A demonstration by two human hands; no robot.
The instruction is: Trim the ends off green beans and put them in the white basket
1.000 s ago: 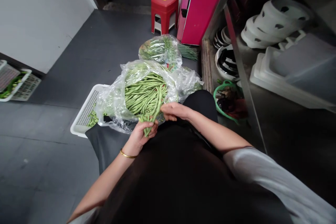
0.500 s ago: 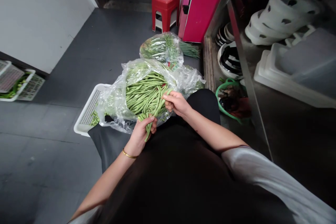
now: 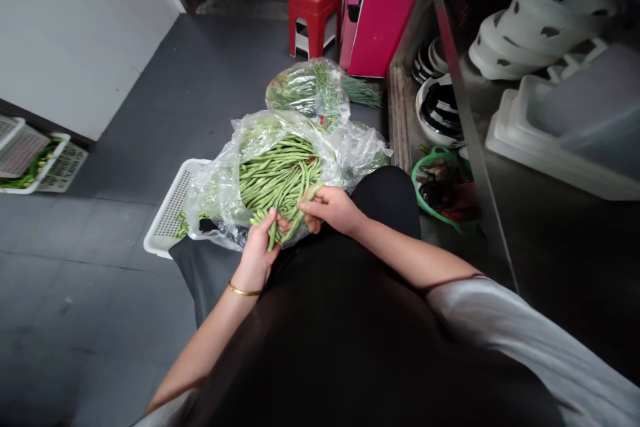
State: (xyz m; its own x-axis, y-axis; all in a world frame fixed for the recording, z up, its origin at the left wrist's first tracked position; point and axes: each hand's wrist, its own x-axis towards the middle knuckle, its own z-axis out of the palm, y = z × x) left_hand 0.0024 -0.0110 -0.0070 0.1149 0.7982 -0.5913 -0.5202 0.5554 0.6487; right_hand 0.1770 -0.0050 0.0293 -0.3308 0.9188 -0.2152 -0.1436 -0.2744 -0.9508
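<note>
A clear plastic bag (image 3: 227, 177) lies open in front of my lap, full of long green beans (image 3: 280, 170). At its near edge my left hand (image 3: 263, 240) is closed around several of the beans, whose ends poke out past the thumb. My right hand (image 3: 327, 208) pinches a long bean between thumb and fingers, just right of the left hand. Beneath the bag's left side, a white perforated basket (image 3: 167, 220) shows some short green pieces (image 3: 183, 223) in it.
Bagged greens (image 3: 300, 90) lie on the floor beyond. A red stool (image 3: 314, 7) stands by a pink cabinet (image 3: 385, 20). At right, a metal shelf holds white plastic containers (image 3: 540, 20), with a green basket (image 3: 425, 203) below. White crates (image 3: 50, 167) sit far left.
My right hand has come down and left, nearer to my left hand, with the bean in its grip. My left hand has shifted slightly left.
</note>
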